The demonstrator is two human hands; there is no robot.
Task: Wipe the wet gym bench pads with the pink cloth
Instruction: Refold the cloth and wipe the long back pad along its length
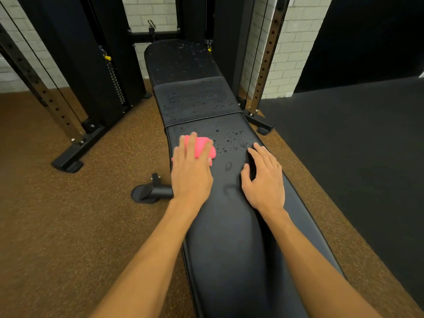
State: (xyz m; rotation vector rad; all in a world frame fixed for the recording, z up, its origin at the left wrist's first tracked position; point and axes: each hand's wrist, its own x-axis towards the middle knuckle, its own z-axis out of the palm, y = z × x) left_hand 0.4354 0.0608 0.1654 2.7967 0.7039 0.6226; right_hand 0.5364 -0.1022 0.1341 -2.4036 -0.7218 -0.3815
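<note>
Gym floor (68,226) of brown speckled rubber lies on the left, with a black mat (355,145) on the right. Between them three black pads run end to end, long axis pointing straight away from the viewer toward a white brick wall (149,14) and black rack posts (263,65).

The near pad (229,249) is longest. Its near part looks dry, and droplets (229,136) bead its far end. The middle pad (195,99) and far pad (181,60) are also spotted with water.

A bunched pink cloth (202,145) sits at the near pad's far left corner. The left hand (191,173) lies flat on the cloth, fingers spread and straight, pressing it down. The right hand (263,180) rests palm down on the pad's right side, fingers loose and slightly bent, holding nothing.

A black bench foot (153,191) sticks out on the floor at left.
</note>
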